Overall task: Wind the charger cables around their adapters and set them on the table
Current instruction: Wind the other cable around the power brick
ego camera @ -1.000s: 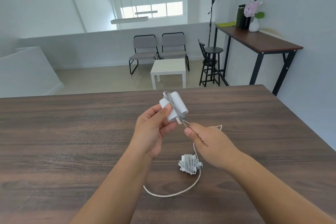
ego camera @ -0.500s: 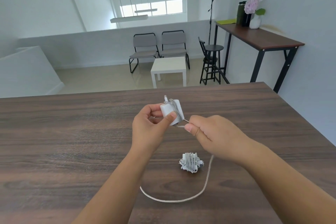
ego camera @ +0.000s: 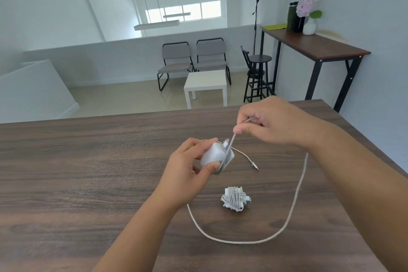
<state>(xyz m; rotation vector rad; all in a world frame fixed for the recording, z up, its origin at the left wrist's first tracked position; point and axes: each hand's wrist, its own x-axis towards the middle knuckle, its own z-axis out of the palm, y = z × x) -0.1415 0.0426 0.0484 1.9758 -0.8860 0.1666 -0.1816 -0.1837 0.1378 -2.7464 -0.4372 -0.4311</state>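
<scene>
My left hand point(ego camera: 187, 168) grips a white adapter point(ego camera: 215, 155) above the dark wooden table point(ego camera: 88, 172), with a few turns of cable around it. My right hand point(ego camera: 271, 122), raised up and to the right, pinches the white cable point(ego camera: 295, 192) taut from the adapter. The rest of the cable hangs in a long loop over the table, and its plug end point(ego camera: 255, 165) lies to the right of the adapter. A second adapter point(ego camera: 235, 199), fully wrapped in its cable, lies on the table below my hands.
The table's far edge is just behind my hands and its right edge runs down the right side. Beyond stand a white side table point(ego camera: 206, 84), two grey chairs point(ego camera: 194, 59), a black stool point(ego camera: 257, 73) and a tall desk point(ego camera: 313, 44) with a vase.
My right hand has lifted up and to the right, pulling the cable tight. My left hand has turned the adapter and lowered it slightly. The loose loop has swung out to the right.
</scene>
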